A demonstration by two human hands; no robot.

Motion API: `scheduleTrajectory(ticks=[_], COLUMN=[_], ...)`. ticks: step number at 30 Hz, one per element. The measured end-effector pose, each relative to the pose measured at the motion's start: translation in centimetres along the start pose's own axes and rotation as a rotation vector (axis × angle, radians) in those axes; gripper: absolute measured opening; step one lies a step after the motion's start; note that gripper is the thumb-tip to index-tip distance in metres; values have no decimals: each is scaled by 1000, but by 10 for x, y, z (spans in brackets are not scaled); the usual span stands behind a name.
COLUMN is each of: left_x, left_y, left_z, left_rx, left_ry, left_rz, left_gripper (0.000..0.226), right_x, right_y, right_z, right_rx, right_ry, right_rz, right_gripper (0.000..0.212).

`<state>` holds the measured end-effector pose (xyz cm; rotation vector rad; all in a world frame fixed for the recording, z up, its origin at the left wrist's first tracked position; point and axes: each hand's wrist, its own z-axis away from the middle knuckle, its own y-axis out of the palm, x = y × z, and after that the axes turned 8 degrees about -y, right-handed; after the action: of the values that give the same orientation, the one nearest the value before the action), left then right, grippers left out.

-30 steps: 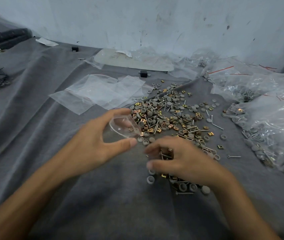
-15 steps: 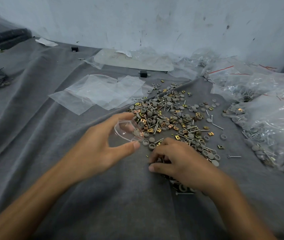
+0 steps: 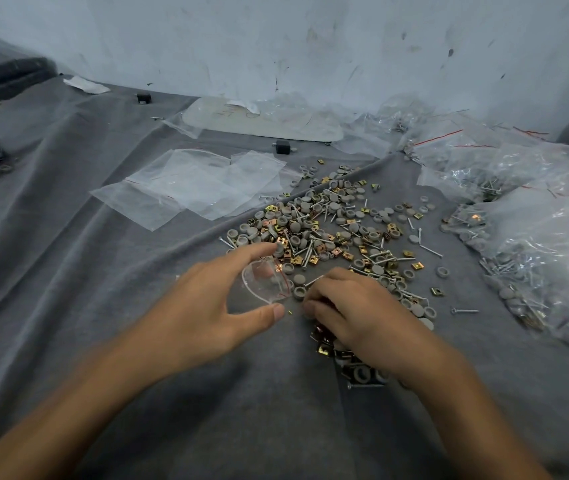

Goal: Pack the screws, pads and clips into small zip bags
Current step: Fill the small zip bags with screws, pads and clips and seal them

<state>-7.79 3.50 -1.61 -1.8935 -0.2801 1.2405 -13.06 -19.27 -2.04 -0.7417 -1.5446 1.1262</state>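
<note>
Small clear zip bag (image 3: 265, 283) held open beside loose screws-pads-clips pile (image 3: 331, 230).

surf: grey cloth (image 3: 68, 271) | ctr: loose screws/pads/clips heap (image 3: 328, 230) | behind: empty zip bags (image 3: 189, 188) | R: filled bags (image 3: 536, 244)

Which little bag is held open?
The small zip bag in the left hand, its mouth spread round between thumb and fingers. The empty bags behind lie flat on the cloth.
</note>
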Motion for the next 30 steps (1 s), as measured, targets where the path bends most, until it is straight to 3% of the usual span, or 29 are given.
scheduleTrajectory(ticks=[14,23,26,30], left_x=[4,3,0,0], left_y=[0,0,-1,0], left_z=[-2,-2,-1,-1], left_rx=[9,13,20,30], left_ry=[-5,-18,-25,-19], left_rz=[36,35,22,10], left_gripper=[76,78,78,76], right_x=[3,4,3,4], right_y=[-1,1,3,2], right_z=[3,3,2,1], right_rx=[45,-58,-163,-405], right_ry=[-64,-46,-48,-42], right_rz=[93,12,-33,-414], right_gripper=[17,6,13,16])
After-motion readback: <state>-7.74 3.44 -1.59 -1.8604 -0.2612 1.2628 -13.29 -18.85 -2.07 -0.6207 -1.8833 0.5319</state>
